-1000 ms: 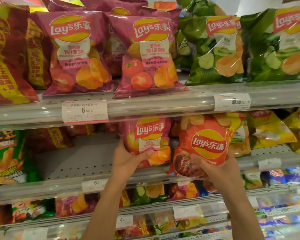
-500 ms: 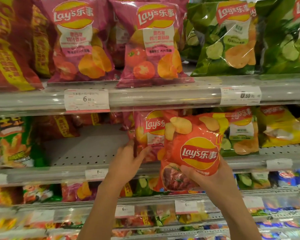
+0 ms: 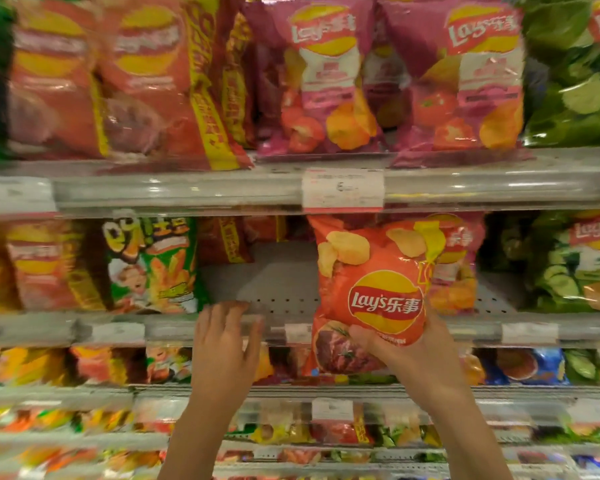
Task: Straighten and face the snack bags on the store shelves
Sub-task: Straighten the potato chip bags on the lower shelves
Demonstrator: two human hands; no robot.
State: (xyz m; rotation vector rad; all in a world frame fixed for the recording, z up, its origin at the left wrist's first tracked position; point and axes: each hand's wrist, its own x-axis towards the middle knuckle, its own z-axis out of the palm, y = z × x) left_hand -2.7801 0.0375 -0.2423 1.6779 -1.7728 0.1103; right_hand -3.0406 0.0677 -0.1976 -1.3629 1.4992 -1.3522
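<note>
Two hands up: our right hand [image 3: 413,348] clamps the orange bag [image 3: 371,289] from below, logo facing out, while our left hand [image 3: 222,341], fingers spread and empty, hovers beside it.

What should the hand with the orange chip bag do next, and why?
Probably slide the orange Lay's bag left into the bare shelf gap. The right hand holds it by the bottom, in front of a pink bag; the left hand is free.

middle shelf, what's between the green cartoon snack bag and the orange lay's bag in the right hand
In the head view, only bare perforated shelf floor lies between the green cartoon bag and the orange Lay's bag; red bags sit farther back.
</note>
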